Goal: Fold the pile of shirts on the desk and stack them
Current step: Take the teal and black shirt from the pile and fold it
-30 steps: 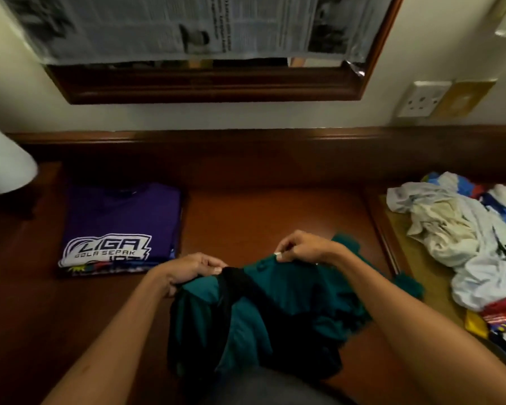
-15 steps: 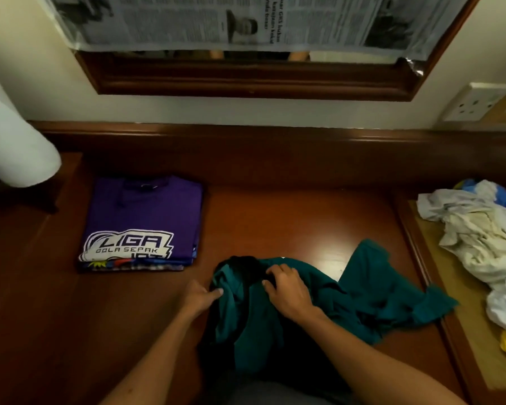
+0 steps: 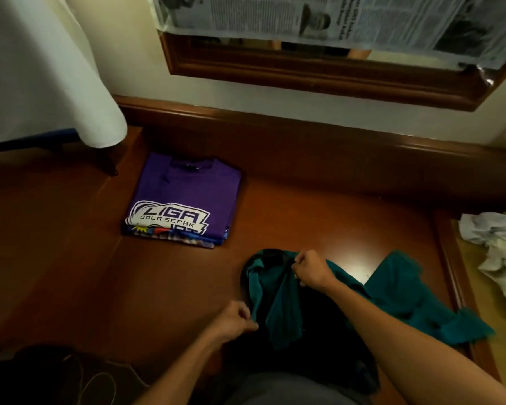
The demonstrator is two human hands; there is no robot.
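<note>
While the teal shirt lies crumpled on the tabletop at its near edge, both hands work its collar end. The right hand has its fingers curled and pinching the cloth beside the dark collar, at the shirt's far-left part. The left hand sits closer to the near edge, its fingers curled and pinching the shirt's left border. A sleeve of the same shirt spreads out toward the right edge of the tabletop, and the lower part of the garment hangs off the near edge in shadow.

Toward the far-left part of the tabletop, well apart from the teal shirt, stands the stack of folded shirts, a purple one with a white printed logo on top and patterned cloth showing under it. At the right edge, on a lighter raised surface, lies the pile of unfolded shirts, mostly white and only partly in view. A white lampshade hangs over the far-left corner, and a wood-framed mirror covered with newspaper is on the wall behind.
</note>
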